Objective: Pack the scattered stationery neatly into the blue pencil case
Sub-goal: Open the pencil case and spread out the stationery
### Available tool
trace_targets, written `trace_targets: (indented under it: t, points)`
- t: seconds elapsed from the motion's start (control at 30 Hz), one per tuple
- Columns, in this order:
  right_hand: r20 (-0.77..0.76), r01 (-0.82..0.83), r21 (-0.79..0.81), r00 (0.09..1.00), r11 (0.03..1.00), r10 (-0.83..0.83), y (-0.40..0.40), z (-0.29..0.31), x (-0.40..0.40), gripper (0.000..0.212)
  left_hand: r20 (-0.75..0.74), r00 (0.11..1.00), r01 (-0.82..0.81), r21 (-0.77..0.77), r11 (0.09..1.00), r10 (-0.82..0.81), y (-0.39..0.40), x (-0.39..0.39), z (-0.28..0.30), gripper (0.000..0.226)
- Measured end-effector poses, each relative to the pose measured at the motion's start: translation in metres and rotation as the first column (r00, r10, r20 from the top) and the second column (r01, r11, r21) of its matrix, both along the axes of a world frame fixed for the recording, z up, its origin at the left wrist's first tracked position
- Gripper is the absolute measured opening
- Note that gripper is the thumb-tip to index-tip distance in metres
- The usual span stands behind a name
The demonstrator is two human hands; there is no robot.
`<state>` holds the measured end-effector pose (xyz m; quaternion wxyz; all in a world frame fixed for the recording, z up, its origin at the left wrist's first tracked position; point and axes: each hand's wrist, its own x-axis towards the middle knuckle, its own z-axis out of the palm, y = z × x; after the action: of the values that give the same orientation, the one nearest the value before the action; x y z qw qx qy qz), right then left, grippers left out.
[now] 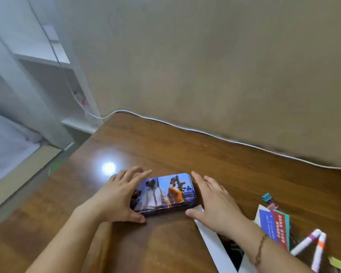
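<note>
So from my head cam: the blue pencil case (162,194) lies flat on the brown wooden desk (234,174), lid shut, so no telling what's in it. Its long axis runs left to right across my view, with the right end tipped a bit further from me. The printed lid faces up, showing two game characters holding guns, one in a white shirt and one in orange.

My left hand (114,196) is on the case's left end, fingers straight and spread over its far left corner, thumb lying along the near edge. Nothing is curled round it, it's more of a flat hold. My right hand (215,200) sits just beside the case's right end, fingers straight and loose, pointing away from me, thumb stretched toward the near right corner. Can't really tell whether it touches the case or only comes close. There's a thin bracelet (260,251) on that wrist.

Under my right wrist a white ruler-like strip (213,243) runs diagonally toward me, its far tip just beside the case's near right corner. Further right are a stack of colored cards (274,225), a teal binder clip (266,197) with a pink one touching it, and two white highlighters (313,245), their capped ends meeting in a V. A white cable (205,133) runs along the back edge of the desk against the wall.
</note>
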<state>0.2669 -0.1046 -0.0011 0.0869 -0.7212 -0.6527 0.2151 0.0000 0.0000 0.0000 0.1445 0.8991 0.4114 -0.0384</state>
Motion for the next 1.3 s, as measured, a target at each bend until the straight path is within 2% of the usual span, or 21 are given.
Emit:
trace_targets:
  t: [0.2, 0.33, 0.47, 0.63, 0.7, 0.77, 0.8, 0.87, 0.97, 1.0, 1.03, 1.07, 1.13, 1.23, 1.3]
  points:
    - [-0.074, 0.004, 0.169, 0.997, 0.986, 0.009, -0.008, -0.023, -0.012, 0.102, 0.14, 0.99, 0.024, 0.05, 0.998, -0.031, -0.012, -0.013, -0.013, 0.113]
    - [0.001, -0.031, 0.25, 0.999, 0.968, 0.032, -0.037, -0.029, -0.017, 0.102, 0.047, 0.994, 0.087, 0.136, 0.987, -0.094, -0.038, -0.02, -0.006, 0.113]
    - [0.053, -0.035, 0.277, 0.998, 0.96, 0.021, -0.08, -0.032, -0.024, 0.103, 0.001, 0.992, 0.128, 0.122, 0.984, -0.129, -0.075, -0.025, -0.006, 0.122]
    - [0.073, 0.024, 0.297, 0.996, 0.955, -0.048, -0.112, -0.029, -0.031, 0.104, 0.06, 0.989, 0.132, 0.015, 0.991, -0.133, -0.096, -0.029, 0.003, 0.115]
    - [0.03, 0.071, 0.29, 0.996, 0.955, -0.083, -0.115, -0.028, -0.032, 0.107, 0.21, 0.976, 0.089, -0.165, 0.982, -0.053, -0.087, -0.034, 0.01, 0.101]
    - [-0.041, 0.13, 0.268, 0.992, 0.955, -0.123, -0.115, -0.027, -0.033, 0.112, 0.404, 0.911, 0.091, -0.389, 0.916, 0.081, -0.076, -0.041, 0.014, 0.083]
    - [-0.078, 0.163, 0.252, 0.986, 0.954, -0.147, -0.115, -0.026, -0.034, 0.116, 0.472, 0.872, 0.102, -0.436, 0.894, 0.131, -0.07, -0.044, 0.014, 0.071]
    - [-0.118, 0.217, 0.244, 0.974, 0.945, -0.194, -0.115, -0.025, -0.033, 0.119, 0.605, 0.773, 0.105, -0.423, 0.9, 0.194, -0.059, -0.047, 0.01, 0.043]
    - [-0.103, 0.254, 0.286, 0.967, 0.924, -0.234, -0.114, -0.024, -0.032, 0.093, 0.808, 0.474, 0.065, -0.429, 0.901, 0.35, -0.044, -0.04, -0.004, 0.024]
    - [-0.102, 0.264, 0.299, 0.964, 0.917, -0.244, -0.113, -0.023, -0.033, 0.08, 0.836, 0.388, 0.034, -0.434, 0.9, 0.388, -0.04, -0.037, -0.009, 0.023]
    - [-0.098, 0.278, 0.31, 0.961, 0.909, -0.26, -0.112, -0.022, -0.035, 0.066, 0.85, 0.343, -0.005, -0.425, 0.905, 0.4, -0.036, -0.034, -0.015, 0.021]
    - [-0.08, 0.291, 0.316, 0.957, 0.903, -0.281, -0.109, -0.022, -0.037, 0.053, 0.855, 0.339, -0.048, -0.4, 0.915, 0.392, -0.033, -0.031, -0.021, 0.018]
    - [-0.003, 0.319, 0.335, 0.941, 0.887, -0.337, -0.103, -0.019, -0.042, 0.033, 0.848, 0.401, -0.127, -0.322, 0.938, 0.346, -0.026, -0.028, -0.033, 0.014]
    - [0.145, 0.368, 0.344, 0.888, 0.864, -0.436, -0.092, -0.013, -0.049, 0.024, 0.776, 0.579, -0.238, -0.134, 0.962, 0.251, -0.02, -0.026, -0.045, 0.023]
    - [0.205, 0.382, 0.336, 0.863, 0.861, -0.463, -0.085, -0.012, -0.053, 0.024, 0.74, 0.639, -0.254, -0.054, 0.966, 0.21, -0.019, -0.024, -0.049, 0.026]
